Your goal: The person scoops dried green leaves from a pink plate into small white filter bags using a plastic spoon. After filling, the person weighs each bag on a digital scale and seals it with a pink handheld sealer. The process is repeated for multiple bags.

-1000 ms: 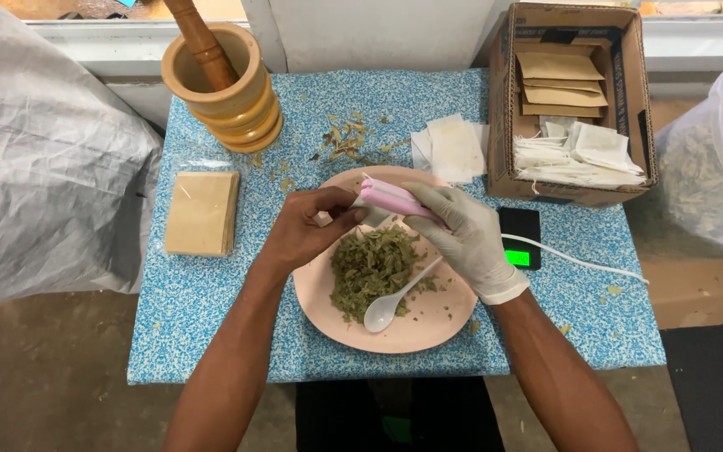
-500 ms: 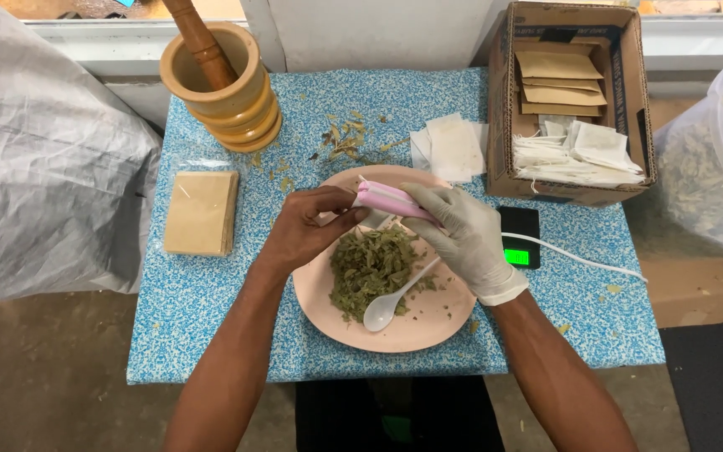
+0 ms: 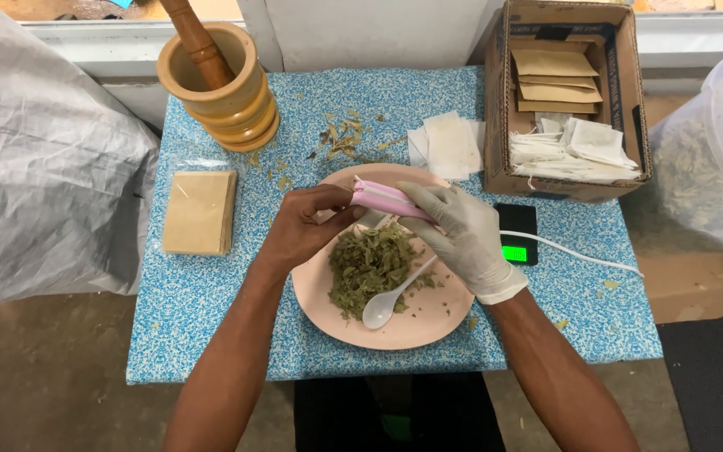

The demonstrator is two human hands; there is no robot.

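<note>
Head view, pink sealer [image 3: 385, 199] between both hands

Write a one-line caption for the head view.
Bare left hand and gloved right hand hold a pink device over a plate of dried leaves.

Slim pink device [image 3: 382, 199] held level above the plate's far rim; one end in each hand.

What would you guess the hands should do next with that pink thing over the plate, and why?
Probably free one hand to take up the white spoon: both the left hand and gloved right hand hold the pink pouch above the dried leaves, with the spoon lying unused.
</note>
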